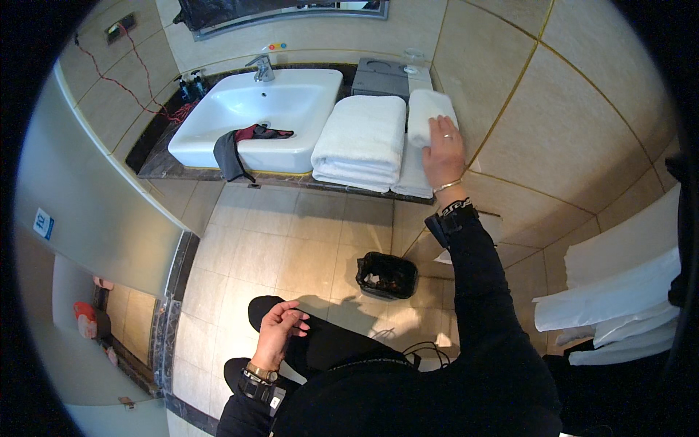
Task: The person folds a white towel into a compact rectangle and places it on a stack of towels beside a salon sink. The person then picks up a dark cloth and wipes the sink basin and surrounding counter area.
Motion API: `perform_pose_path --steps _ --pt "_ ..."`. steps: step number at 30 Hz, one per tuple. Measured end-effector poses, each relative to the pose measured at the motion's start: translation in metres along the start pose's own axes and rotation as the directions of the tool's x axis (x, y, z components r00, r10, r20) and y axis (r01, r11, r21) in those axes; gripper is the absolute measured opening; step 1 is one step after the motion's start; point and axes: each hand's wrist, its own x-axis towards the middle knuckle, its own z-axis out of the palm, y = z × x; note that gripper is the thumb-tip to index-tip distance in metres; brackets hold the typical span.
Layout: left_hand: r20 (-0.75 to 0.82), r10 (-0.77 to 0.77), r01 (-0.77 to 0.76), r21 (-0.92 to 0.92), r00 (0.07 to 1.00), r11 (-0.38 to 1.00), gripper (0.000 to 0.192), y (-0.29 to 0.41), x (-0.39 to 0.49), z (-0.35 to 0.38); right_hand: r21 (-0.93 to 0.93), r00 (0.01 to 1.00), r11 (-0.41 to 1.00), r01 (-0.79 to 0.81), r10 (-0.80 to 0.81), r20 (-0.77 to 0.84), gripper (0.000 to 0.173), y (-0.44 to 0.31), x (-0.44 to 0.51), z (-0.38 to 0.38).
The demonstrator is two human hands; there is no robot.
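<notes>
My right hand reaches to the counter's right end, its fingers laid over a small folded white towel. My thumb is hidden, so whether I grip the towel or only touch it is unclear. Beneath this towel is another folded white towel, partly covered. A larger, thicker folded white towel sits directly to the left, beside the sink. My left hand hovers above my leg with loosely bent fingers apart and nothing in it.
A grey and red cloth drapes over the front rim of the white sink. Behind the towels stands a grey box. A black-lined bin is on the tiled floor. White paper sheets or cloths hang at right.
</notes>
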Motion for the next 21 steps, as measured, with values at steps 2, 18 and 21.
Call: perform_pose_path --steps 2,18,21 --pt "0.022 0.024 -0.026 0.085 0.999 0.996 0.025 -0.013 0.008 -0.007 0.000 0.995 1.000 0.031 -0.031 0.096 0.047 -0.005 -0.012 0.005" --pt "0.085 -0.014 -0.009 0.265 0.996 0.964 0.024 -0.072 0.033 -0.035 -0.101 0.597 0.973 -0.209 0.209 0.775 0.055 -0.018 -0.008 0.017" --pt "0.084 -0.022 -0.003 0.291 0.996 0.957 0.024 -0.072 0.036 -0.033 -0.107 0.686 0.950 -0.295 0.288 0.668 0.060 -0.005 0.014 0.041"
